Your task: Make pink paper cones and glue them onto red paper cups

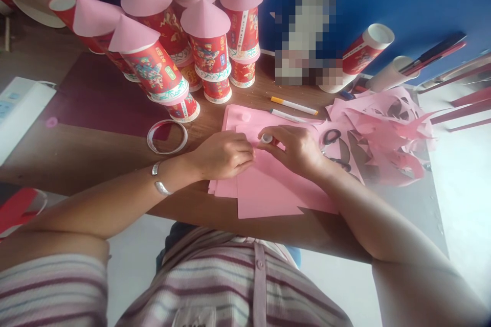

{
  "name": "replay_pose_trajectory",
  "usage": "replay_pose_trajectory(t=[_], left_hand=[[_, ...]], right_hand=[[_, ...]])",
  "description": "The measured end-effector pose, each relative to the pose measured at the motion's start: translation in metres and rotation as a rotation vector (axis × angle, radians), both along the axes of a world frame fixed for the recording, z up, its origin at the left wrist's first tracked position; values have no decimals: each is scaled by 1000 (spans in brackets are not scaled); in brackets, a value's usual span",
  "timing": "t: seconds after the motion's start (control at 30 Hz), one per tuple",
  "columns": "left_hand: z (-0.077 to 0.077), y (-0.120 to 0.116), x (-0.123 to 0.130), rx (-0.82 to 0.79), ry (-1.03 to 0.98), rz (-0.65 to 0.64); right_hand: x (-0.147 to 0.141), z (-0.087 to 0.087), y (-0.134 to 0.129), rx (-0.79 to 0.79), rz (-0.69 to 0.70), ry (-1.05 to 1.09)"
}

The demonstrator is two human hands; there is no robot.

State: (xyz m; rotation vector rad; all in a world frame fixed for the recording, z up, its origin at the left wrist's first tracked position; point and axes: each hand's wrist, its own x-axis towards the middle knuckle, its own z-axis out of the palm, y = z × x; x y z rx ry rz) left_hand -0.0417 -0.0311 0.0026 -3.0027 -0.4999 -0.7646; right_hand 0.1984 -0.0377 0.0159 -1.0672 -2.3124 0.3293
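Sitting in the middle of the frame, a wooden table (95,153) holds everything. At the top stands a big pile of red paper cups (209,56) with pink cone hats. A heap of pink scraps (387,133) fills the right side. Pink paper sheets (268,189) lie flat in the middle, near the bottom edge of the table.

The left hand (224,155) comes in from the lower left with its arm stretched across the table. Its fingers are curled in and press down on the pink paper sheets. The right hand (297,148) comes in from the lower right with a bent wrist. Its fingers are pinched around a small white glue stick (266,138), held tip down on the paper, right between the two hands.

Black scissors (332,137) lie just right of the right hand. A tape ring (167,137) lies to the left. Two pens (293,106) lie above the paper.
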Motion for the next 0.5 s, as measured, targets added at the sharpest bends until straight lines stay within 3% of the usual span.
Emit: replay_pose_trajectory(t=[0.5], left_hand=[[1, 0, 1, -55, -23, -6]], right_hand=[[9, 2, 8, 31, -68, -59]])
